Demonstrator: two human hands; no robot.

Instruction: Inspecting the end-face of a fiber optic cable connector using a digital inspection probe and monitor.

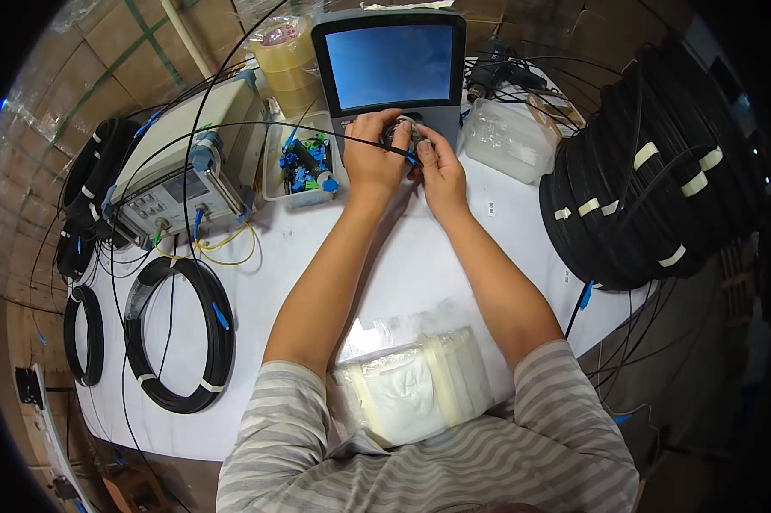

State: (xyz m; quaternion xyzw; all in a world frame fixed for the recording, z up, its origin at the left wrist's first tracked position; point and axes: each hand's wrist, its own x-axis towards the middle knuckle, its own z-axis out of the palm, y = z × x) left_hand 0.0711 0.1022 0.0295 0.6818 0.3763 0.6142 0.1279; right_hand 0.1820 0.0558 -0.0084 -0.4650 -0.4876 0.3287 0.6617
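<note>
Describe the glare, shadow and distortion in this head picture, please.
Head view: the blue screen has soft glare; faint shadows lie under both forearms on the white table; the fisheye bends the table edge and blacks out the corners; the hands look sharp.

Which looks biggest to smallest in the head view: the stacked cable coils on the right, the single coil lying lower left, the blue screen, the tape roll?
1. Stacked cable coils.
2. Single coil, by outline.
3. Blue screen.
4. Tape roll.
Fisheye bending near the rim makes the screen-versus-coil call less sure.

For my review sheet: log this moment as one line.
left hand: pinching thin black cable | right hand: on device with blue screen | white table
</note>
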